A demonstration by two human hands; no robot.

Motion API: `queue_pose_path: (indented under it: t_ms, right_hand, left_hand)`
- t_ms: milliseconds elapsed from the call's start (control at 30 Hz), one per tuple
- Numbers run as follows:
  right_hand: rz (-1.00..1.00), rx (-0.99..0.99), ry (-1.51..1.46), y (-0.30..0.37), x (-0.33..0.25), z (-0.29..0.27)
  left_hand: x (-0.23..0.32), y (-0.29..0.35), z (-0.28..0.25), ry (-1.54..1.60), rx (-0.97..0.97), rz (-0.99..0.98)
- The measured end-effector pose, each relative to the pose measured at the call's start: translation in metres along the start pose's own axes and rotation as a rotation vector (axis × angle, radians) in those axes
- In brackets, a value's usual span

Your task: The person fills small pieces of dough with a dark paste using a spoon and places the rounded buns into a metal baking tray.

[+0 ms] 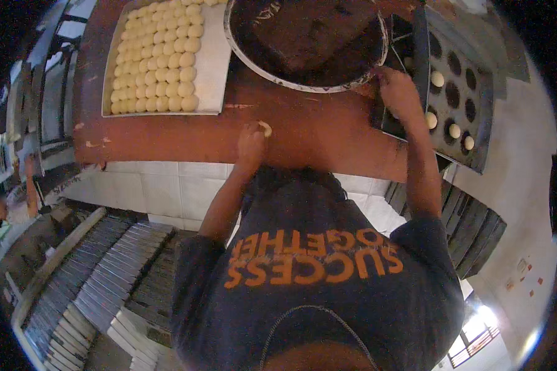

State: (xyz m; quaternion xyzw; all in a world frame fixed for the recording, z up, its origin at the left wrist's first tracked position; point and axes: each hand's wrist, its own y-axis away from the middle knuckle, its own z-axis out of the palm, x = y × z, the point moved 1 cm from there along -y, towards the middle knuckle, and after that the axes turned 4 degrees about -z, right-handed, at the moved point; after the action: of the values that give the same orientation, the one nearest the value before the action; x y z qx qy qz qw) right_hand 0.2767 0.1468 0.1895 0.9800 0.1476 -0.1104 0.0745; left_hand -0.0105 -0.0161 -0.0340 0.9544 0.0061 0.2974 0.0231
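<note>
Above the table's near edge, my left hand [252, 147] is closed on a small piece of pale dough [265, 128], which pokes out past the fingertips. My right hand [400, 94] reaches to the near right rim of a wide round basin [303, 88]. Its fingers are drawn together at that rim; what they hold, if anything, is too dark to make out. Inside the basin lies a dark brown mass [309, 43]. Rows of round dough balls [158, 62] fill much of a shallow tray [211, 80] at the left.
At the right, a dark baking pan [486, 117] with round wells holds several dough balls [455, 130]. Beneath these things is a reddish-brown table [167, 139]. Stacked dark metal pans [114, 266] stand at lower left, more trays [476, 229] at lower right. Another person [12, 210] is at far left.
</note>
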Motion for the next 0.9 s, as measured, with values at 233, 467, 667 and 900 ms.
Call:
queue_pose_path:
  t_ms: [233, 467, 667, 900]
  right_hand:
    - [-0.198, -0.144, 0.407, -0.068, 0.060, 0.021]
    - [-0.365, -0.250, 0.586, -0.112, 0.076, 0.054]
    - [-0.397, -0.409, 0.514, -0.129, 0.067, 0.031]
    - [-0.394, -0.347, 0.512, -0.095, 0.033, 0.050]
  left_hand:
    - [0.040, 0.002, -0.012, 0.082, -0.289, -0.185]
    - [0.033, -0.004, -0.011, 0.340, -0.234, -0.158]
    - [0.042, -0.010, -0.038, 0.344, -0.276, -0.274]
    - [0.004, -0.029, -0.038, 0.782, -0.481, -0.349]
